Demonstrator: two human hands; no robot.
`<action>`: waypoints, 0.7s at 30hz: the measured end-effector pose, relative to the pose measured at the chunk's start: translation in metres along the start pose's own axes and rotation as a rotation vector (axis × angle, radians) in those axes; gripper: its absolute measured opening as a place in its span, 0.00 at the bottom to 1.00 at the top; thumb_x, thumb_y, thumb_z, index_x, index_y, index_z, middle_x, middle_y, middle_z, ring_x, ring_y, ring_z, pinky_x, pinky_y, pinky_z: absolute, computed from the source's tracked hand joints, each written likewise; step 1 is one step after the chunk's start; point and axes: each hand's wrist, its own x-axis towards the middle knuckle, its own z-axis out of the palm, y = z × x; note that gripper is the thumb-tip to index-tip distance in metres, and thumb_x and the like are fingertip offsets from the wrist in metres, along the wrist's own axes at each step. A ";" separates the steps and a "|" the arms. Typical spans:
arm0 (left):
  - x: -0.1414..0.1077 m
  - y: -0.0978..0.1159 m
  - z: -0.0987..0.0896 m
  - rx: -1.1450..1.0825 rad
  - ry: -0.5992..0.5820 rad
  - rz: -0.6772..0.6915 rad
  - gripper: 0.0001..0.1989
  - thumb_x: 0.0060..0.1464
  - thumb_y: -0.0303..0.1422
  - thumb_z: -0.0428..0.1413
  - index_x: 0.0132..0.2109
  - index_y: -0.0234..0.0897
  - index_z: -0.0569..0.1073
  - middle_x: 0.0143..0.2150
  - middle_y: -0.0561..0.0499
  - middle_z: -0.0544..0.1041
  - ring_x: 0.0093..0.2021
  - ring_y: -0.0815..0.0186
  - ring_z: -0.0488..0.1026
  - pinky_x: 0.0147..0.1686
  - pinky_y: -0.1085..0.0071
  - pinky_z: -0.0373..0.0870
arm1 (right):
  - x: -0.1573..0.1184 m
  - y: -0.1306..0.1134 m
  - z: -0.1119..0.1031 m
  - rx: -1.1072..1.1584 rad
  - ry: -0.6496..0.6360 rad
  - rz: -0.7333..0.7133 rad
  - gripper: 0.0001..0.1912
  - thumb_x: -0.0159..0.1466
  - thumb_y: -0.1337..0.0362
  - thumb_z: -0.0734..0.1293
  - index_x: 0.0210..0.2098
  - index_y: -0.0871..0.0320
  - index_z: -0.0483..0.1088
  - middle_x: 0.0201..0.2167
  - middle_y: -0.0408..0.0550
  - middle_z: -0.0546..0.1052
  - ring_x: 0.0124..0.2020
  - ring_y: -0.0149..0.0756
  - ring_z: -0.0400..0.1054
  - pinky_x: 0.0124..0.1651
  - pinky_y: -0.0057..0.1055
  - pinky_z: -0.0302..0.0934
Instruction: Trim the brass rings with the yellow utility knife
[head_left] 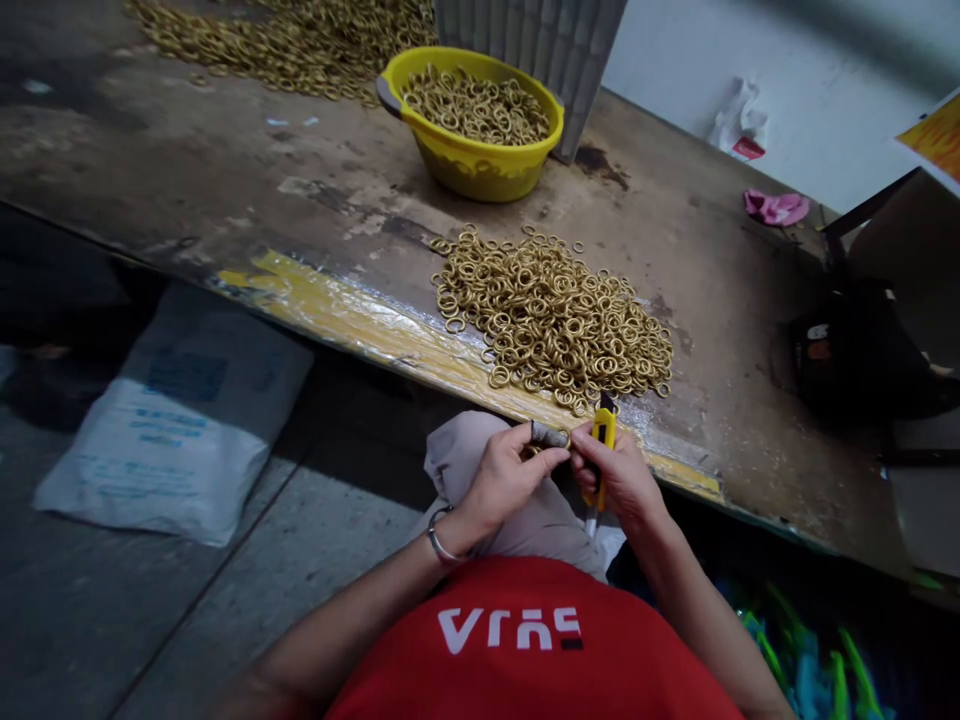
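My right hand (621,478) is wrapped around a yellow utility knife (603,430), its black end pointing up towards the table. My left hand (504,476) pinches a small brass-coloured ring (562,438) between thumb and forefinger; that forefinger wears a grey wrap (547,434). The fingertips of both hands meet at the ring, above my lap and just off the table's front edge. More rings appear partly hidden under the left fingers. Just beyond my hands lies a heap of similar rings (555,315).
A yellow basin (480,175) full of rings stands behind the heap, against a grey ribbed panel (529,60). Another ring pile (300,45) spreads at the far left. Yellow tape (360,320) covers the table edge. A white sack (180,420) lies on the floor; a pink cloth (776,207) sits right.
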 end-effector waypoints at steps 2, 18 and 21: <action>-0.001 0.002 -0.002 -0.142 -0.052 -0.083 0.08 0.50 0.34 0.62 0.32 0.32 0.74 0.22 0.55 0.72 0.20 0.73 0.65 0.20 0.76 0.62 | -0.005 0.000 0.000 -0.055 -0.017 -0.037 0.21 0.57 0.48 0.72 0.27 0.58 0.65 0.18 0.36 0.65 0.14 0.21 0.50 0.16 0.21 0.45; -0.017 0.001 0.009 -0.562 -0.192 -0.188 0.18 0.45 0.41 0.67 0.32 0.31 0.72 0.20 0.55 0.71 0.18 0.74 0.65 0.18 0.78 0.61 | -0.043 0.014 -0.012 -1.363 0.199 -0.571 0.13 0.59 0.76 0.59 0.39 0.59 0.70 0.31 0.48 0.77 0.32 0.37 0.71 0.36 0.28 0.58; -0.014 -0.001 0.008 -0.533 -0.222 -0.175 0.17 0.47 0.40 0.66 0.32 0.31 0.71 0.20 0.55 0.70 0.18 0.75 0.64 0.18 0.78 0.60 | -0.038 0.013 -0.009 -1.505 0.237 -0.522 0.10 0.60 0.75 0.60 0.38 0.59 0.70 0.31 0.49 0.77 0.32 0.37 0.71 0.34 0.29 0.56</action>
